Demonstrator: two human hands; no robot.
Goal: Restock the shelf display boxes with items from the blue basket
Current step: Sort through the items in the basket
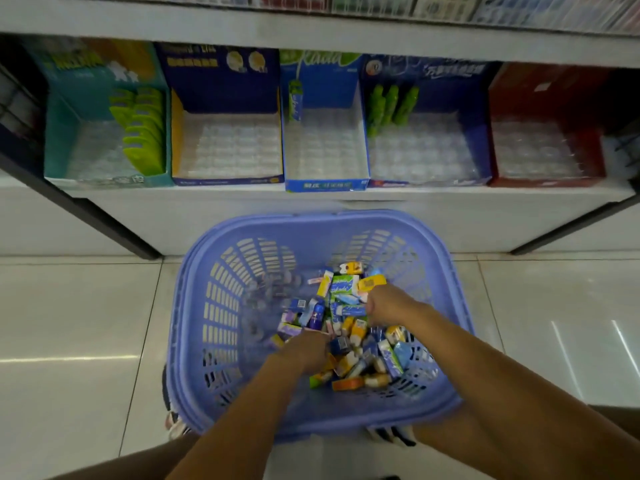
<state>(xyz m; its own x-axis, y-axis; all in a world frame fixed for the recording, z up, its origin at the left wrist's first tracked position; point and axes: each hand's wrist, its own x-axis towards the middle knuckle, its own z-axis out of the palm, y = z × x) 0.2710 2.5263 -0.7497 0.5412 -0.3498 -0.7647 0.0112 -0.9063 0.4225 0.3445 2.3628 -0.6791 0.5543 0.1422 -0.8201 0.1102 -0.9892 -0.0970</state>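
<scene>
The tiled floor point(69, 323) carried the blue basket point(194, 341), set beneath the left hand point(304, 351) and the right hand point(388, 304). Beyond both hands, the white shelf point(485, 194) bore a row of display boxes side by side: a teal box point(55, 140), a navy box point(221, 77), a light blue box point(322, 185), a blue box point(481, 147) and a red box point(547, 95).

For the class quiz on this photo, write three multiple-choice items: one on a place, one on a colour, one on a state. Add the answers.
1. The blue basket sits: A on a counter; B on the floor; C on a table.
2. The rightmost display box is: A red; B green; C yellow.
3. The dark blue box with a yellow side wall is: A full; B half full; C without items.
Answers: B, the floor shows around it; A, its walls are red; C, only bare plastic slots show.
</scene>
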